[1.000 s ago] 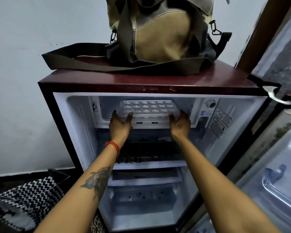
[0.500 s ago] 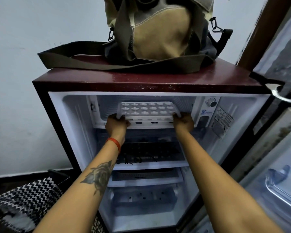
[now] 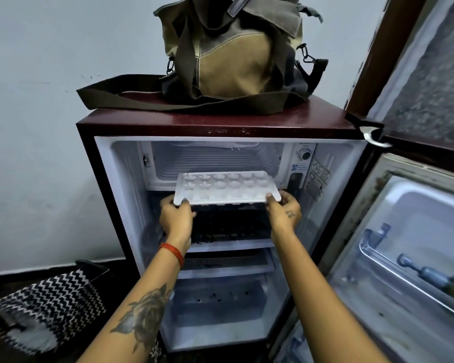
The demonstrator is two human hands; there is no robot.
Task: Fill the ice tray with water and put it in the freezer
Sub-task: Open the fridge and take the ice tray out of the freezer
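Observation:
The white ice tray (image 3: 224,188) is held level in front of the freezer compartment (image 3: 215,158) at the top of the small open fridge (image 3: 121,184). Its far end reaches the compartment's mouth; most of it sticks out. My left hand (image 3: 177,217) grips the tray's near left corner. My right hand (image 3: 283,210) grips its near right corner, thumb on top. The tray's moulded pockets face up; I cannot tell whether water is in them.
A canvas bag (image 3: 228,56) sits on the maroon fridge top. The fridge door (image 3: 414,258) stands open at right, with bottles in its rack. A zigzag-patterned cloth (image 3: 45,302) lies at lower left. Shelves and a drawer sit below the freezer compartment.
Both hands closed on the tray's front corners and pulled it toward me, out of the freezer compartment and slightly lower. The view also drew back from the fridge.

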